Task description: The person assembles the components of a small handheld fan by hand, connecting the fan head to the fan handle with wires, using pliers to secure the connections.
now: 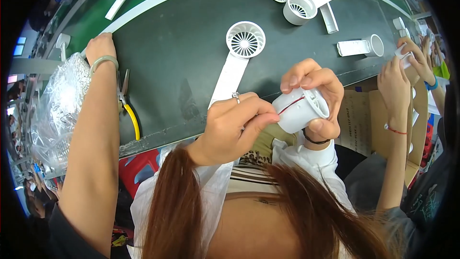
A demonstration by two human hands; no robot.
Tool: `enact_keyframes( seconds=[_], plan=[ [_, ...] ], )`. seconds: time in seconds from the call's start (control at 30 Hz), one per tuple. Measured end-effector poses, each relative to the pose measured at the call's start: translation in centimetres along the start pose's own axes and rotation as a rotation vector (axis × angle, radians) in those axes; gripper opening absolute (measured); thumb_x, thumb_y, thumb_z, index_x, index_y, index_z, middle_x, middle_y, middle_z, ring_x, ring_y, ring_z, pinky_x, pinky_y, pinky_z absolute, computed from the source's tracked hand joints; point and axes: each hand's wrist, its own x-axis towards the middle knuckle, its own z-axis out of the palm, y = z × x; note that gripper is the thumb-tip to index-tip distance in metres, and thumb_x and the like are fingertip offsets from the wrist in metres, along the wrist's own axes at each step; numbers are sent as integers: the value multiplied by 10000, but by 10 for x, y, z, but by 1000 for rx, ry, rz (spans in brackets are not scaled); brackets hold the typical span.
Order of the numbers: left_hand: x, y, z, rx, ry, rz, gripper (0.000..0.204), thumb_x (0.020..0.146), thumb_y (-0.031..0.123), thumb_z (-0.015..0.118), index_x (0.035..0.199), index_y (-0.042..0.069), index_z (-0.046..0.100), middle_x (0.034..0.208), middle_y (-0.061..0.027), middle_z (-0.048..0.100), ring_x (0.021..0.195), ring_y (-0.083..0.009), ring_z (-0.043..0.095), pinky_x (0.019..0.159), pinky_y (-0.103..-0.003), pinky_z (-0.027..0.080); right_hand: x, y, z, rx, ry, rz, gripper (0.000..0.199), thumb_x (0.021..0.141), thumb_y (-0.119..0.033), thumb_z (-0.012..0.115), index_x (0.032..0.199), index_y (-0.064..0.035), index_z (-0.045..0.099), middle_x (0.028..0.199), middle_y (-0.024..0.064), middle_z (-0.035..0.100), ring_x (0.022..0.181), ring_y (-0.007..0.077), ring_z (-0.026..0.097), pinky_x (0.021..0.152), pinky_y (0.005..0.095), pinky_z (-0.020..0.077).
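My right hand (330, 95) grips a small white plastic cylinder (293, 115), fingers over its top and thumb at its lower rim. Thin red wire (291, 106) runs along the cylinder's side from its open end. With thumb and forefinger closed, my left hand (239, 123) pinches the wire's end close to the cylinder's other end. A white fan housing (246, 41) with a round, spoked grille lies on the bench just beyond; its flat handle (229, 79) reaches back toward my left hand.
More white housings (300, 9) cluster at the far side, and another (362, 47) lies right. Yellow-handled pliers (128, 108) rest left, beside a co-worker's arm (94, 148) and a clear plastic bag (60, 100). Another person's hand (395, 86) works above a cardboard box (355, 120) at right.
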Motion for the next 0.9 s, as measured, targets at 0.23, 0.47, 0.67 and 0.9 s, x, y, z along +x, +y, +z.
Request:
enact_keyframes(
  seconds=[0.23,0.47,0.67,0.9],
  plan=[
    [-9,-4,5,-198,3,-34,53,818,-10,615,788,-12,571,668,-92,544,536,-181,510,488,-272,395,-4,8,11,238,97,93,378,663,-207,694,942,18,574,924,181,569,789,221,592,710,324,498],
    [-16,-5,8,-390,27,-62,114,883,27,534,794,-44,534,732,-118,569,605,-161,533,557,-259,444,-8,-2,6,-135,33,171,241,655,-90,652,847,55,637,924,209,614,806,230,611,739,319,505],
    [-20,-15,15,-413,10,34,194,940,94,489,812,-48,519,777,-140,586,655,-151,547,602,-260,474,-6,-1,11,-540,-11,-176,172,639,-15,571,769,44,667,813,189,646,744,294,654,679,356,540],
    [-23,-13,10,-508,18,2,187,937,93,492,807,-40,517,771,-143,589,652,-151,546,590,-254,462,7,-14,14,-801,-239,-207,144,554,1,645,697,-10,659,776,117,637,691,268,641,599,321,519]
  ],
)
